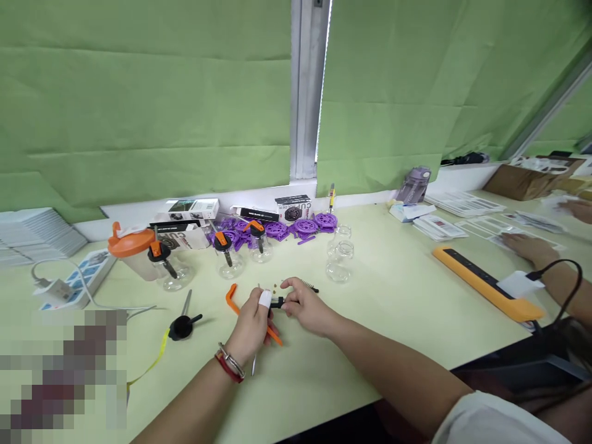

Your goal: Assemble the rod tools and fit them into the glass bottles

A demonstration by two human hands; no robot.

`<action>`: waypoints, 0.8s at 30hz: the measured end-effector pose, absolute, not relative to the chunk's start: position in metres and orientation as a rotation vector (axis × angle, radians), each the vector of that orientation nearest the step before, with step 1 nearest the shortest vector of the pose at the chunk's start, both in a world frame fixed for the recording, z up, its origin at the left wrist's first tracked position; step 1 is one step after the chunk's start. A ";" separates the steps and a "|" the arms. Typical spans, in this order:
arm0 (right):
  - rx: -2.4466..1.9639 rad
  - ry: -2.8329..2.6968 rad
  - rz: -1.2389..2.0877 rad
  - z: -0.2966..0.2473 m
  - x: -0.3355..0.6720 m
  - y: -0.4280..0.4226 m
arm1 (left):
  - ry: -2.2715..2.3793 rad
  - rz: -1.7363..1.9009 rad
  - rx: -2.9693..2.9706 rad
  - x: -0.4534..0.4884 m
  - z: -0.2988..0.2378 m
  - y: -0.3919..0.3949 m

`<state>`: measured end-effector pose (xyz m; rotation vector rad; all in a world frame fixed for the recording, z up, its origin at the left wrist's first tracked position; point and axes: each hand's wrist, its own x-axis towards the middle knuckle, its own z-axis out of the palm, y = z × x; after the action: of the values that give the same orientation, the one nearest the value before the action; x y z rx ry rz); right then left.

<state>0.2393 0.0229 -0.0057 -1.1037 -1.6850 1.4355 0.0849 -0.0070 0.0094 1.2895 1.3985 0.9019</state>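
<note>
My left hand [253,320], with a white covering on the thumb, is closed around a small black part [276,302]. Bent orange plastic [232,300] shows above this hand and another orange end [274,336] below it; whether they are one piece is hidden. The fingertips of my right hand [303,306] pinch the black part's right end. Just beyond lie tiny brown pieces [274,288] and a thin dark spring-like piece [311,285]. A thin metal rod [253,365] sticks out below my left hand. To the left lies a black lid [181,328] with a tube.
Three glass dispensers [229,265] with black-and-orange tops stand behind, beside an orange-lidded cup [134,243]. Clear glass bottles [339,271] stand right of them. Purple plastic parts [305,227] and boxes [296,209] line the wall. Rightward are an orange power strip [485,283] and another person's hand [527,248].
</note>
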 end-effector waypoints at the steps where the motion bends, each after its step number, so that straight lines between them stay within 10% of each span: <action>1: -1.110 -1.687 1.417 -0.010 0.238 0.025 | 1.412 0.909 1.271 0.086 0.004 -0.006; 24: -1.124 -1.683 1.337 -0.027 0.238 0.032 | 1.460 1.153 1.099 0.096 -0.002 -0.015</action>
<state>0.2376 0.0322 -0.0269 -1.1244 -1.6830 1.3366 0.0959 -0.0150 -0.0019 1.0986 1.4595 1.1532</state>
